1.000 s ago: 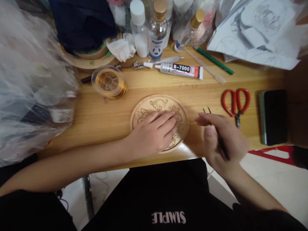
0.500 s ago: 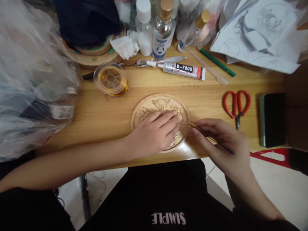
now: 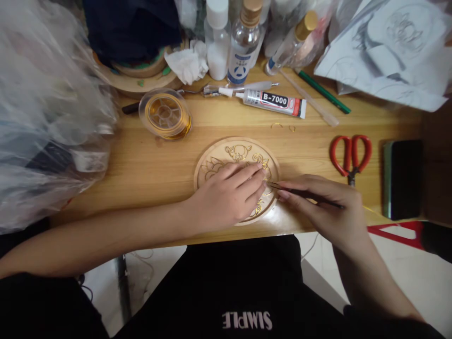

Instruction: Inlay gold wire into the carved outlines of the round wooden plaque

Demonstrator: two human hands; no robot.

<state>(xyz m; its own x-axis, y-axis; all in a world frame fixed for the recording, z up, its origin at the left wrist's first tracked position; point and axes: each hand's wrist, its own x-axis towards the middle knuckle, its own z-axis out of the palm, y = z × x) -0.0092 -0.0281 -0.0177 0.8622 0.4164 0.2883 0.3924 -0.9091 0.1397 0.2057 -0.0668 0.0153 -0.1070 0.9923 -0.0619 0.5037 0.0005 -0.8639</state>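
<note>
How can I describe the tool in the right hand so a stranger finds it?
Near the front edge of the wooden table lies a round carved disc. The right hand beside it holds thin dark tweezers, tips at the disc. Unlike the red scissors, they have no loops.

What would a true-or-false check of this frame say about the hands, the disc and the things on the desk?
1. The left hand lies flat on the round wooden disc. True.
2. The right hand holds the red scissors. False: it holds the thin tweezers, whose tip is at the disc's right edge. The scissors lie apart on the desk.
3. The B-7000 glue tube lies on the desk beyond the disc. True.
4. The spool of gold wire stands on the disc. False: it sits on the desk, to the disc's left and further back.
</note>
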